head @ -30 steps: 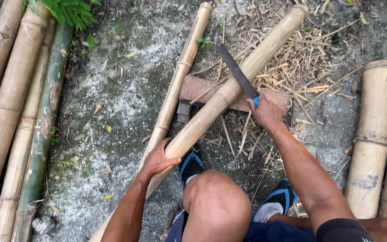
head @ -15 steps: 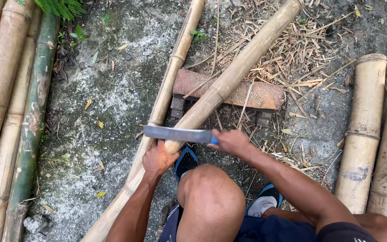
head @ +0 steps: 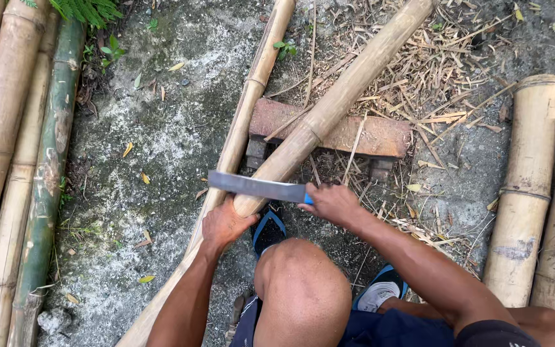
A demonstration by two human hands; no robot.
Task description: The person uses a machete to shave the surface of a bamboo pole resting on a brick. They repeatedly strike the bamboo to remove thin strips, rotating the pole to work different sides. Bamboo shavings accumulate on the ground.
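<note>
A thick tan bamboo pole point(head: 348, 90) runs diagonally from the top right down to my knee, resting on a reddish wooden block point(head: 380, 136). My left hand point(head: 225, 225) grips the pole's near end. My right hand point(head: 332, 202) holds a machete point(head: 255, 186) by its blue handle. The grey blade lies flat across the cut end of the pole, pointing left. A thinner bamboo pole point(head: 252, 96) lies alongside, to the left of the thick one. My bare knee point(head: 300, 289) is below the hands.
Several bamboo poles point(head: 8, 154) lie along the left edge, one of them green point(head: 52, 160). Short thick bamboo sections point(head: 525, 193) stand at the right. Dry bamboo shavings point(head: 444, 71) litter the concrete ground around the block. My feet wear blue sandals point(head: 268, 231).
My right hand swung the machete down from above the pole's middle to its near end. The blade now lies across the cut end, just above my left hand.
</note>
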